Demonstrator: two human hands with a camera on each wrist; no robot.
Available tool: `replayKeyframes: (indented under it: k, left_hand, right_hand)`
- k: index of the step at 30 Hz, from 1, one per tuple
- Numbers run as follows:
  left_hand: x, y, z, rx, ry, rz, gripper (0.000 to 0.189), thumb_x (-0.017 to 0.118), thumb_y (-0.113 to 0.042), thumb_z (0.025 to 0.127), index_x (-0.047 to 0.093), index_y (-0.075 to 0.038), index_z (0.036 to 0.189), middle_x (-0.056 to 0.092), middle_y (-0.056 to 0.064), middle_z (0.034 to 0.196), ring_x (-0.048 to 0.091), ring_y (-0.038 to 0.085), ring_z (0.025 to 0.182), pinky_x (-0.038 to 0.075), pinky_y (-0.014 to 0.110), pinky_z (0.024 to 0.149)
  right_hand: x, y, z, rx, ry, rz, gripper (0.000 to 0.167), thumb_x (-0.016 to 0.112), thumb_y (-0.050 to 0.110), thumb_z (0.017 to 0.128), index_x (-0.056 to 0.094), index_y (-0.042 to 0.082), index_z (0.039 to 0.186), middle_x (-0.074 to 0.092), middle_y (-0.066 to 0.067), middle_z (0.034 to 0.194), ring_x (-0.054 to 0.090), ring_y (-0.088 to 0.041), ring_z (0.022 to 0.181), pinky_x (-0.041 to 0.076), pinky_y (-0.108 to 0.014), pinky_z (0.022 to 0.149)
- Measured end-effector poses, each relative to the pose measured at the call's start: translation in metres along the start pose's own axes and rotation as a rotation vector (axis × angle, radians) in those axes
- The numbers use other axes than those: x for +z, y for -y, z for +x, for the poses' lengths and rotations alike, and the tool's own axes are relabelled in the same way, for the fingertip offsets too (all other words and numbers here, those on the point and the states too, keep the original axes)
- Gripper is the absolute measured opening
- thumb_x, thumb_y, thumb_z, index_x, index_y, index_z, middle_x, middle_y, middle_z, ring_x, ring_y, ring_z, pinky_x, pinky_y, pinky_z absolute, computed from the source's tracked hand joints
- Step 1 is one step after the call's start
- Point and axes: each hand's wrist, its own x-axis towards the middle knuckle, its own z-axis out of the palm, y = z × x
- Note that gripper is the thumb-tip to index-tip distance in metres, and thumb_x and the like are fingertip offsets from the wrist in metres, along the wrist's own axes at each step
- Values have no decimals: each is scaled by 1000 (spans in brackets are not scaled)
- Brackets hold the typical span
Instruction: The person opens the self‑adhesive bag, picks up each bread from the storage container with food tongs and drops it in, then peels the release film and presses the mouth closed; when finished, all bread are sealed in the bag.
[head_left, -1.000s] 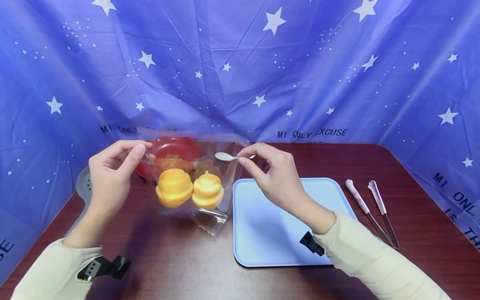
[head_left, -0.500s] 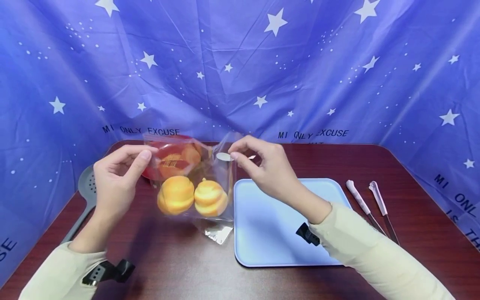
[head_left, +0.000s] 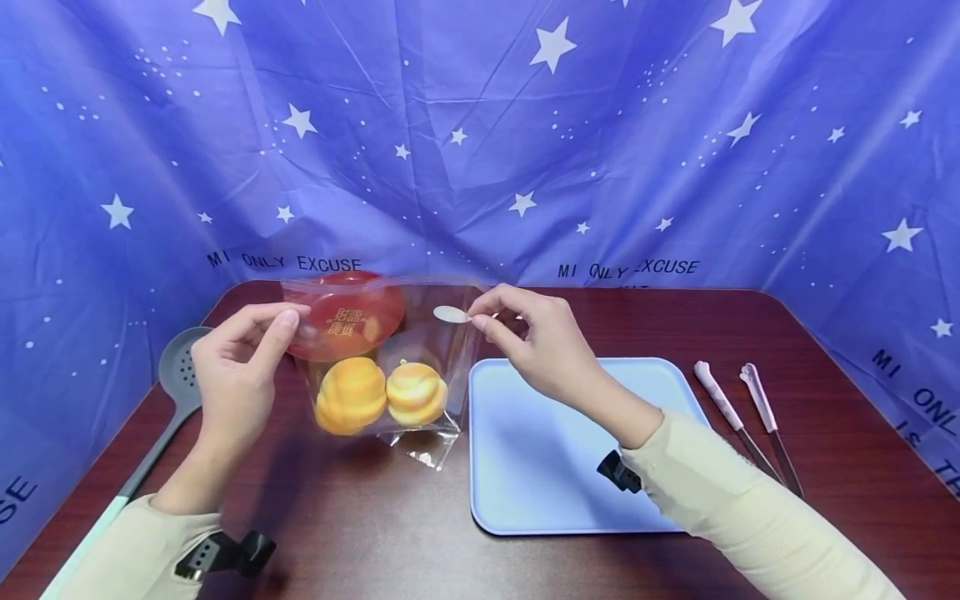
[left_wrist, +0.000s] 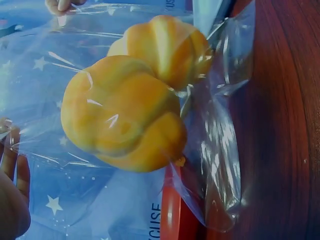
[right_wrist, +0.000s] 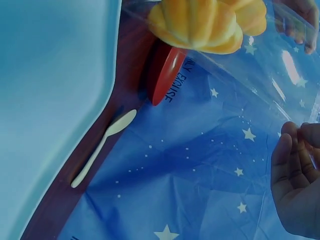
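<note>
Seen at far left: a slotted spoon (head_left: pixel 178 371), partly hidden behind the left hand (head_left: pixel 236 367) and left sleeve (head_left: pixel 142 546), cut off at the bottom edge, less covered than half a second ago. Pinches the clear bag (head_left: pixel 427 342) by its upper left edge between left thumb and index finger, exact contact hard to make out. Stretches the bag's mouth nearly straight, no longer dipping mid-way as half a second ago. Shows through the film a red dish (right_wrist: pixel 167 72), overlaid by reflections. Holds at the bag's bottom, side by side, a left bun (head_left: pixel 350 396) and a right bun (head_left: pixel 417 393), below and between both grips. Beyond the film, a white spoon (right_wrist: pixel 106 134), partly hidden behind the right hand (head_left: pixel 536 337). Pinches the bag's upper right edge there. Farther right, a blue tray (head_left: pixel 540 458), partly covered by the right forearm; then two knives (head_left: pixel 720 396), with tips hard to make out beside the right sleeve (head_left: pixel 742 492).
</note>
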Motion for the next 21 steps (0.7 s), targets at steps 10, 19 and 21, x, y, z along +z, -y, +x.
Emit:
replayKeyframes:
  k: [10, 19, 21]
  left_hand:
    - [0, 5, -1, 9, -24, -96, 12, 61, 10, 95, 70, 17, 98, 74, 8, 78, 71, 14, 73, 55, 20, 72]
    - [1, 16, -10, -151, -102, -17, 12, 64, 2, 98, 72, 11, 97, 73, 6, 75, 70, 13, 70, 55, 20, 66]
    - [1, 17, -11, -174, -118, -15, 14, 64, 1, 98, 72, 11, 97, 73, 6, 75, 70, 13, 70, 55, 21, 66]
  right_hand:
    - [-5, 4, 4, -21, -35, 25, 4, 71, 7, 96, 74, 8, 98, 73, 1, 90, 61, -10, 70, 55, -29, 62]
    - [-3, -5, -1, 68, 25, 1, 7, 71, 6, 95, 75, 11, 100, 71, 2, 83, 60, -12, 67, 47, -27, 56]
    - [-2, -6, -2, 70, 39, 17, 8, 71, 6, 96, 75, 11, 101, 72, 2, 85, 62, -11, 67, 49, -29, 57]
